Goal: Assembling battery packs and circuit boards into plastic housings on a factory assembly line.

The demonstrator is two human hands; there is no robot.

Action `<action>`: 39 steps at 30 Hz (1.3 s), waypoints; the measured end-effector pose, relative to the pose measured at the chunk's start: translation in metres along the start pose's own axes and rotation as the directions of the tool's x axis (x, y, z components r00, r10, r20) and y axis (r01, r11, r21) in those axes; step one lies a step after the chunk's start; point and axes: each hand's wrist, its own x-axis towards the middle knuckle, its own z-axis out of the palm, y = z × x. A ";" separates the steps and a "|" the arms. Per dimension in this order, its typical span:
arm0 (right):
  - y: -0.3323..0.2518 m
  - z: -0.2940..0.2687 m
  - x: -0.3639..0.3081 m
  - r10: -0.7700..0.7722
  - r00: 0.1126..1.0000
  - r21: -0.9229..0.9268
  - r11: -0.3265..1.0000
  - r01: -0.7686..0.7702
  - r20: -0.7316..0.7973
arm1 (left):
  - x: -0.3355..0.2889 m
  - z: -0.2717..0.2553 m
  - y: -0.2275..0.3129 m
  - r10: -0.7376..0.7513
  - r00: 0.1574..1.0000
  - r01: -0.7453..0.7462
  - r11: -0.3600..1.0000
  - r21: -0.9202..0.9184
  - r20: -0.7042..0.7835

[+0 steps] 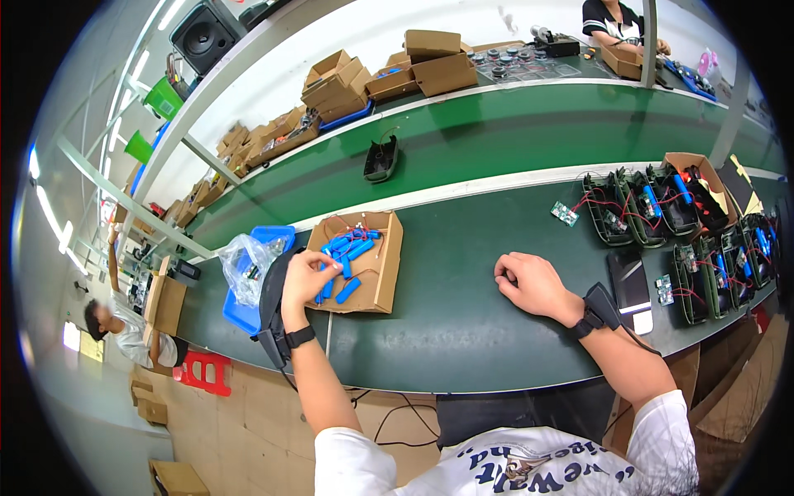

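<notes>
My left hand (pixel 309 279) is over the left side of an open cardboard box (pixel 385 277), thumb and fingertips pinched together. Whatever it may hold there is hidden or too small to make out. Inside the box lie several blue cylindrical battery cells (pixel 348 290) with red wires and small white connectors. My right hand (pixel 536 285) rests on the green bench top (pixel 447 306), its fingers curled in, and nothing shows in it. Both wrists wear black straps with a device attached.
Left of the box sits a blue tray (pixel 241 315) with a clear plastic bag (pixel 246 277). At right are a phone (pixel 631 289), several dark green housings (pixel 609 217) with wires and a loose circuit board (pixel 565 213). Another housing (pixel 381 159) lies on the green belt (pixel 463 136) beyond.
</notes>
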 end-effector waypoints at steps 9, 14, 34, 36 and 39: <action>0.000 0.003 0.002 -0.008 1.000 -0.019 1.000 0.008 -0.011 | 0.010 -0.019 0.010 -0.130 0.960 0.055 0.955 -0.290 -0.246; 0.000 0.001 0.001 0.001 1.000 -0.008 1.000 -0.001 -0.012 | 0.020 -0.040 0.033 -0.110 0.924 -0.029 0.935 -0.354 -0.365; 0.001 0.002 0.002 0.008 1.000 0.019 1.000 -0.008 0.000 | 0.040 -0.071 0.069 -0.040 0.914 -0.041 0.981 -0.189 -0.404; -0.001 0.001 0.003 0.005 1.000 0.014 1.000 -0.005 0.000 | 0.045 -0.075 0.069 -0.060 0.916 0.031 0.996 -0.079 -0.397; 0.001 0.001 0.003 0.002 1.000 0.003 1.000 -0.002 0.000 | 0.043 -0.081 0.081 0.083 0.827 -0.053 0.996 0.071 -0.555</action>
